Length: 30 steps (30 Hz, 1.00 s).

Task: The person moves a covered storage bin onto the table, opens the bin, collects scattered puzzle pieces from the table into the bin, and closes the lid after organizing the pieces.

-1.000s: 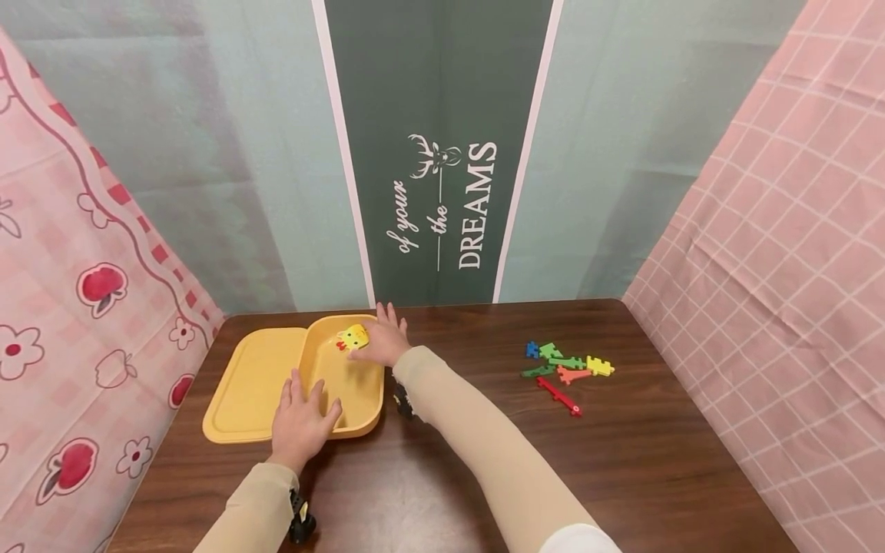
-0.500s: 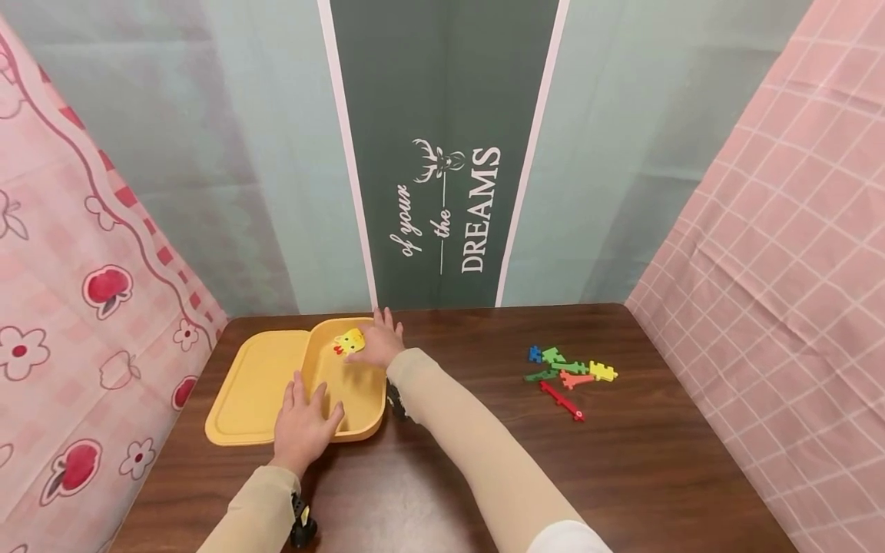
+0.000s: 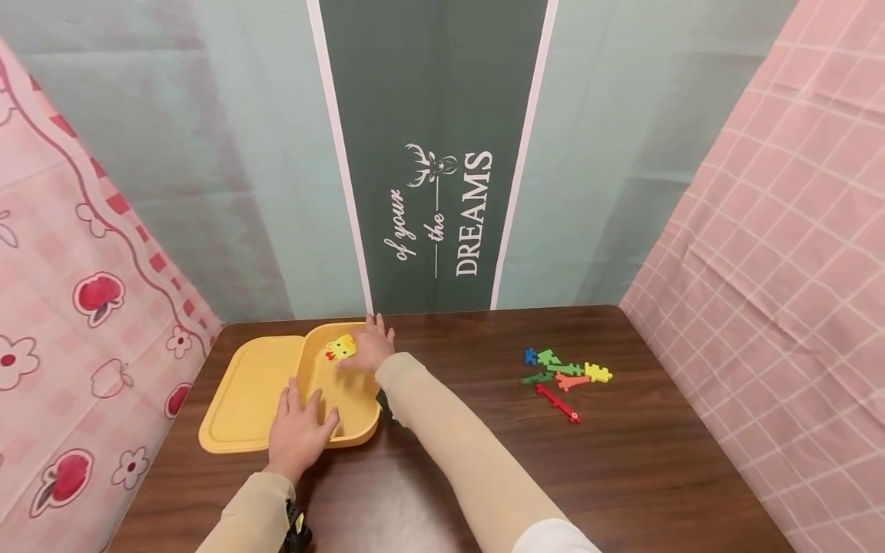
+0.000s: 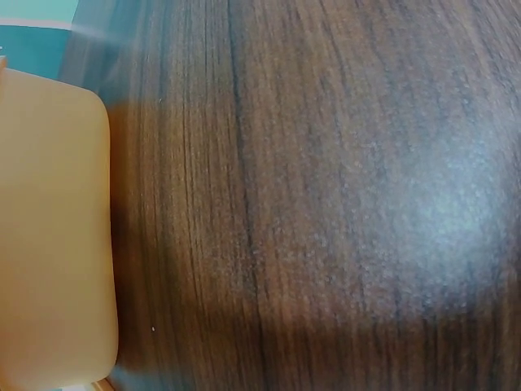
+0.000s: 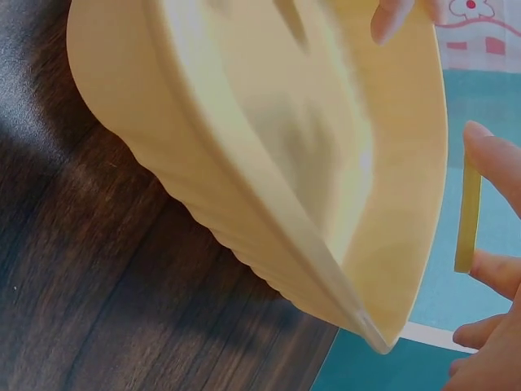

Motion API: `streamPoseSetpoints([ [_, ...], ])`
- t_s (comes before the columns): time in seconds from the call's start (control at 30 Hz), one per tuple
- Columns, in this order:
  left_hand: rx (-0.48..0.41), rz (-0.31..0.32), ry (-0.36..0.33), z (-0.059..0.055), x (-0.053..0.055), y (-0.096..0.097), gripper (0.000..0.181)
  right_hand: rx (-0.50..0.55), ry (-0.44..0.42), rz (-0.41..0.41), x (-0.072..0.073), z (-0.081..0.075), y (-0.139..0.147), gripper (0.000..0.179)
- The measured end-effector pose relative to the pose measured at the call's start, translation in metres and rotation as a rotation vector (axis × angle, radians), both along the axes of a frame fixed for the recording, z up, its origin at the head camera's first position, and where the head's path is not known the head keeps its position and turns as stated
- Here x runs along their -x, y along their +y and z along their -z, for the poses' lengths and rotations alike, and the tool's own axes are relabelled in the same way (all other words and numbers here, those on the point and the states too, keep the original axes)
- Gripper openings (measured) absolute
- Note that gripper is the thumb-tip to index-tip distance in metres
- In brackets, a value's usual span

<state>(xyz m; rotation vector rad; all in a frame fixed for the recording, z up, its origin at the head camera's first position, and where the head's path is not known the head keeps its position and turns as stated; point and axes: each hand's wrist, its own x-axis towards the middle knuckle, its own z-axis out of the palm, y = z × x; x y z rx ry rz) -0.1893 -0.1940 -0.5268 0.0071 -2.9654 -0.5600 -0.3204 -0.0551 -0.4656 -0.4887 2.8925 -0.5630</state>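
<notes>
My right hand [image 3: 369, 349] pinches a small yellow puzzle piece [image 3: 341, 347] bearing a cartoon animal face and a red bow, over the far end of a yellow plastic box [image 3: 354, 407]. Seen edge-on in the right wrist view, the piece [image 5: 468, 216] spans from thumb to finger, above the box rim. My left hand [image 3: 297, 434] has its fingers spread at the box's near left side, overlapping the rim and holding nothing. Only the box's outer wall [image 4: 53, 228] and bare wood show in the left wrist view.
A flat yellow lid [image 3: 250, 393] lies against the box's left side. Several loose puzzle pieces lie on the right of the brown table [image 3: 657, 461], among them a long red one [image 3: 557, 402], a yellow one [image 3: 598, 372] and a blue one [image 3: 530, 356]. Curtains surround the table.
My right hand has shifted slightly left over the box with the yellow piece still pinched. The left hand keeps its place at the rim; the head view has moved a little.
</notes>
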Motion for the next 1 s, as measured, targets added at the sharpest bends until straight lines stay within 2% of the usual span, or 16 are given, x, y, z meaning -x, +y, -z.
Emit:
streamPoseSetpoints([
  [0.2,0.000,-0.002,-0.004,-0.003,-0.002,-0.003,0.063,-0.012,-0.007,0.015,-0.001,-0.001,-0.003,0.071],
  [0.43,-0.002,-0.014,-0.025,-0.006,-0.001,-0.004,0.064,-0.039,0.006,0.000,0.002,0.006,-0.010,0.072],
  [0.63,-0.005,-0.012,-0.009,-0.006,0.002,-0.002,0.062,-0.046,-0.015,0.004,0.002,0.007,-0.015,0.072],
  [1.0,-0.009,-0.007,0.011,-0.004,0.000,0.003,0.059,-0.119,0.010,-0.001,0.002,0.012,-0.023,0.072],
])
